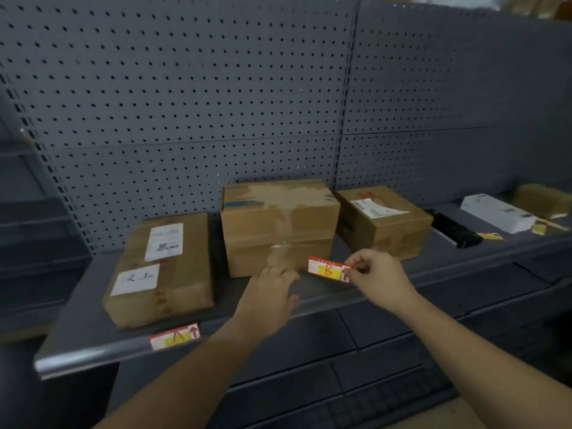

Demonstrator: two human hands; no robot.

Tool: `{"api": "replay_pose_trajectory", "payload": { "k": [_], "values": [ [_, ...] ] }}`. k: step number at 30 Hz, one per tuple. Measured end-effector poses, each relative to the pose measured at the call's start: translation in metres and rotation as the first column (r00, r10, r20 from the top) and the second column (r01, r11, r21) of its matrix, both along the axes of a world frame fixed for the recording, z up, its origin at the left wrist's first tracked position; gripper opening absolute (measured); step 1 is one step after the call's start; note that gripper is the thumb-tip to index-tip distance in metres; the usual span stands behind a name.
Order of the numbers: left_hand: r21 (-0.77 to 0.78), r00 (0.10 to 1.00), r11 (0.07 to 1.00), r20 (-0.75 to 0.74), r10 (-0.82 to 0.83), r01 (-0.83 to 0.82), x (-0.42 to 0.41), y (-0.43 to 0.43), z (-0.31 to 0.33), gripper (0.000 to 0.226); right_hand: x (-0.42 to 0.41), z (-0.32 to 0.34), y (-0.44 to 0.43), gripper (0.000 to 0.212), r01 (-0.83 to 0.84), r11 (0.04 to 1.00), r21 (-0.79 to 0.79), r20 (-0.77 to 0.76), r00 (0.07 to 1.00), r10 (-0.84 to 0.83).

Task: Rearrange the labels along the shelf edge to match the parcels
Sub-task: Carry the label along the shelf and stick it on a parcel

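You're maybe partway through, I'd guess: the A label (pixel 175 335) already sits on the shelf edge (pixel 93 356) under the left parcel (pixel 161 270). Your right hand (pixel 376 278) has the B label (pixel 328 270) pinched by its right end, in front of the middle parcel (pixel 278 227), above the edge. Your left hand (pixel 269 292) is loose and empty just beside it. More labels (pixel 490 235) wait further right.

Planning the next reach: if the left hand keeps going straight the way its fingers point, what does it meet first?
Probably the front face of the middle cardboard box; the left hand points at its lower edge, though depth is unclear.
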State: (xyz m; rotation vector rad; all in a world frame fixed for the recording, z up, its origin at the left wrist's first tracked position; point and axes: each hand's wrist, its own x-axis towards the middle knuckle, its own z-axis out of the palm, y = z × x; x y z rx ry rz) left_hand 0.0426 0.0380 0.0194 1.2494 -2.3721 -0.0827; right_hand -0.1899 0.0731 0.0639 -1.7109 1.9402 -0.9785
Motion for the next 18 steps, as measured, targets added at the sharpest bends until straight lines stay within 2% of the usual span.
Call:
{"api": "replay_pose_trajectory", "payload": {
  "k": [7,12,18],
  "values": [
    [0.041,0.954,0.964,0.162,0.253,-0.263,-0.039,0.023,-0.053,0.021,-0.037,-0.030,-0.023,0.011,-0.220,0.974,0.061,0.027,0.975,0.219],
    [-0.047,0.905,0.937,0.246,0.348,-0.347,-0.045,0.017,-0.066,0.038,-0.048,-0.040,-0.035,0.010,-0.273,0.958,0.091,0.050,0.962,0.270],
    [-0.117,0.894,0.913,0.186,0.406,-0.391,-0.052,0.012,-0.082,0.039,-0.048,-0.053,-0.042,0.009,-0.286,0.954,0.092,0.074,0.957,0.280]
  ]
}}
